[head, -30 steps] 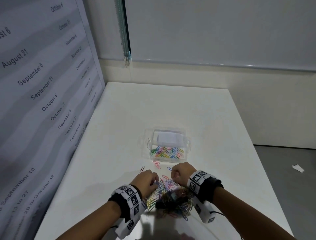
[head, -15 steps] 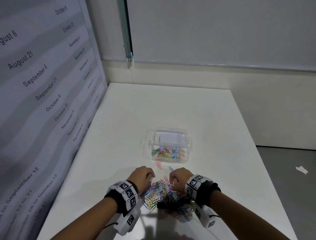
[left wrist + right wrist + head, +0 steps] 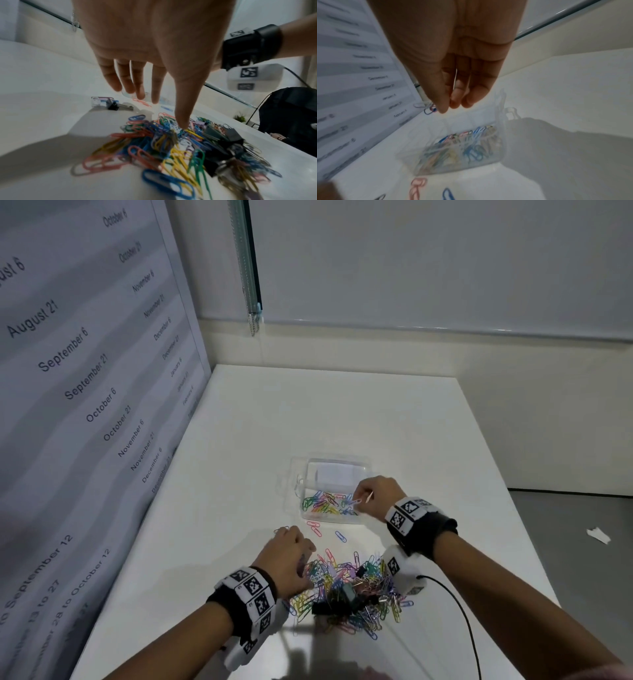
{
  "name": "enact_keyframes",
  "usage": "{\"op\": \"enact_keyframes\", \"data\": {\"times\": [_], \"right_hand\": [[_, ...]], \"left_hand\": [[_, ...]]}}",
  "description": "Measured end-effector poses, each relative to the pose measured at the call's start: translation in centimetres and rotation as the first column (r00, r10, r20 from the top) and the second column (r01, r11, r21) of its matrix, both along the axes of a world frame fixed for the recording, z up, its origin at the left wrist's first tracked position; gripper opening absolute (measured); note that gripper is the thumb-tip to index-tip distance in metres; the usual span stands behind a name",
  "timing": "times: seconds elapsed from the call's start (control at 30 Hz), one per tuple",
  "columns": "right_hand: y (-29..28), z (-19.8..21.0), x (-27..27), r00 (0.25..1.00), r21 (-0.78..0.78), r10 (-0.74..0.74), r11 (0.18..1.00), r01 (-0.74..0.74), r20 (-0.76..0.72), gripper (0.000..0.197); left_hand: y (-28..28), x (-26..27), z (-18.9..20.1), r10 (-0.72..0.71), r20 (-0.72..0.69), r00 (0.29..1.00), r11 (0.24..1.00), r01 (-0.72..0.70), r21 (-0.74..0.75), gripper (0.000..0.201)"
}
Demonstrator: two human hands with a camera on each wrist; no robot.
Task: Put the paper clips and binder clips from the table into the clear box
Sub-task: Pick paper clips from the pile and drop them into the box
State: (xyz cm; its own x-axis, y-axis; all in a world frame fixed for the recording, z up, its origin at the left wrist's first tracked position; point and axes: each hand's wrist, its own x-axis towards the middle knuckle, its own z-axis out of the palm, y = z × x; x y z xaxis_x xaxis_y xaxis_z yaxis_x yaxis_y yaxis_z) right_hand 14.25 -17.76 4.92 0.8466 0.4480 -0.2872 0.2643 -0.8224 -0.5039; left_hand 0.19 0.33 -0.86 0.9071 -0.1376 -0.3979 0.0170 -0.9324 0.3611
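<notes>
Wall chart [image 3: 85, 364] reads "August 21", "September 6", "October 6".

Black wristbands [image 3: 423, 534], white tagged camera blocks [image 3: 404, 571]

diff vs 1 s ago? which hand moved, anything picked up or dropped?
The right hand left the pile and moved forward to the clear box; it now pinches a few paper clips over the opening, not yet released. The left hand stayed at the pile's left edge, fingers now straight, thumb touching the clips, gripping nothing. Box, pile and the loose clips between them are unmoved.
</notes>
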Motion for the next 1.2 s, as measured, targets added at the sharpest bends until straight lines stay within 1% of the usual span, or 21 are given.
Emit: {"op": "enact_keyframes", "data": {"times": [0.07, 0.17, 0.23, 0.3, 0.37, 0.43, 0.5, 0.57, 0.63, 0.7, 0.8, 0.83, 0.87, 0.9, 0.93, 1.0, 1.03, 1.07, 1.1, 1.2], "right_hand": [[-0.1, -0.1, 0.8, 0.998, 0.018, -0.053, 0.998, 0.052, 0.027, 0.011], [-0.1, -0.7, 0.4, 0.999, -0.015, -0.043, 0.999, 0.043, 0.016, 0.019], [0.2, -1.2, -0.7, 1.000, -0.040, 0.019, 0.999, -0.020, -0.011, 0.020], [0.7, -2.0, -2.3, 0.989, -0.078, 0.124, 0.988, -0.130, -0.075, 0.018], [1.3, -2.8, -3.8, 0.963, -0.124, 0.233, 0.960, -0.249, -0.136, 0.021], [1.9, -3.7, -5.0, 0.940, -0.164, 0.297, 0.932, -0.324, -0.168, 0.037], [2.5, -4.5, -6.0, 0.923, -0.173, 0.331, 0.915, -0.365, -0.197, 0.056], [3.1, -5.1, -6.8, 0.906, -0.176, 0.373, 0.896, -0.408, -0.200, 0.065], [3.5, -5.4, -7.1, 0.899, -0.170, 0.393, 0.889, -0.425, -0.193, 0.061], [3.6, -5.4, -7.2, 0.899, -0.182, 0.383, 0.889, -0.421, -0.213, 0.051], [3.4, -5.2, -7.1, 0.902, -0.186, 0.368, 0.893, -0.411, -0.227, 0.028], [3.2, -5.1, -7.0, 0.908, -0.176, 0.359, 0.901, -0.397, -0.214, 0.021], [3.0, -5.0, -6.8, 0.916, -0.167, 0.347, 0.909, -0.381, -0.201, 0.018], [2.8, -4.8, -6.6, 0.923, -0.158, 0.335, 0.918, -0.365, -0.188, 0.018], [2.6, -4.5, -6.3, 0.931, -0.154, 0.318, 0.926, -0.346, -0.178, 0.018], [2.2, -3.9, -5.7, 0.950, -0.132, 0.265, 0.949, -0.287, -0.163, 0.016], [2.1, -3.5, -5.3, 0.959, -0.113, 0.233, 0.961, -0.253, -0.159, 0.014], [1.9, -3.2, -4.9, 0.966, -0.095, 0.204, 0.971, -0.221, -0.161, 0.013], [1.7, -2.9, -4.5, 0.969, -0.080, 0.180, 0.978, -0.195, -0.169, 0.012], [1.0, -2.1, -3.3, 0.978, -0.039, 0.115, 0.992, -0.124, -0.174, 0.012]], "left_hand": [[-0.2, -0.6, -0.5, -0.018, -0.068, 0.998, 0.999, 0.015, -0.052, 0.070], [-0.7, -1.3, -1.4, -0.025, -0.085, 0.996, 1.000, 0.023, -0.019, 0.068], [-0.9, -1.6, -1.9, 0.004, -0.045, 0.999, 1.000, -0.005, -0.025, 0.059], [-1.0, -1.8, -2.3, 0.022, 0.002, 1.000, 0.999, -0.022, -0.030, 0.048], [-1.2, -1.7, -2.5, 0.032, 0.031, 0.999, 0.999, -0.031, -0.039, 0.039], [-1.4, -1.4, -2.5, 0.036, 0.041, 0.999, 0.999, -0.034, -0.043, 0.033], [-1.6, -1.0, -2.2, 0.045, 0.046, 0.998, 0.997, -0.042, -0.060, 0.030], [-1.6, -0.6, -1.8, 0.082, 0.056, 0.995, 0.993, -0.077, -0.092, 0.028], [-1.3, -0.3, -1.5, 0.144, 0.056, 0.988, 0.981, -0.136, -0.136, 0.027], [-0.6, -0.1, -1.4, 0.219, 0.036, 0.975, 0.956, -0.207, -0.209, 0.024], [0.4, -0.2, -1.5, 0.324, -0.013, 0.946, 0.894, -0.310, -0.323, 0.019], [0.6, -0.1, -1.5, 0.338, -0.034, 0.940, 0.880, -0.329, -0.343, 0.017], [0.7, -0.1, -1.4, 0.338, -0.056, 0.940, 0.873, -0.335, -0.356, 0.015], [0.7, -0.1, -1.2, 0.321, -0.079, 0.944, 0.873, -0.327, -0.362, 0.018], [0.6, -0.1, -1.1, 0.286, -0.101, 0.953, 0.885, -0.303, -0.355, 0.028], [0.3, -0.1, -1.1, 0.172, -0.115, 0.978, 0.944, -0.197, -0.263, 0.048], [0.0, -0.2, -1.2, 0.111, -0.106, 0.988, 0.971, -0.131, -0.201, 0.051], [-0.2, -0.2, -1.2, 0.070, -0.094, 0.993, 0.984, -0.084, -0.158, 0.050], [-0.5, -0.2, -1.3, 0.049, -0.080, 0.996, 0.989, -0.060, -0.135, 0.044], [-0.8, 0.2, -1.3, 0.056, -0.050, 0.997, 0.990, -0.062, -0.126, 0.023]]}}
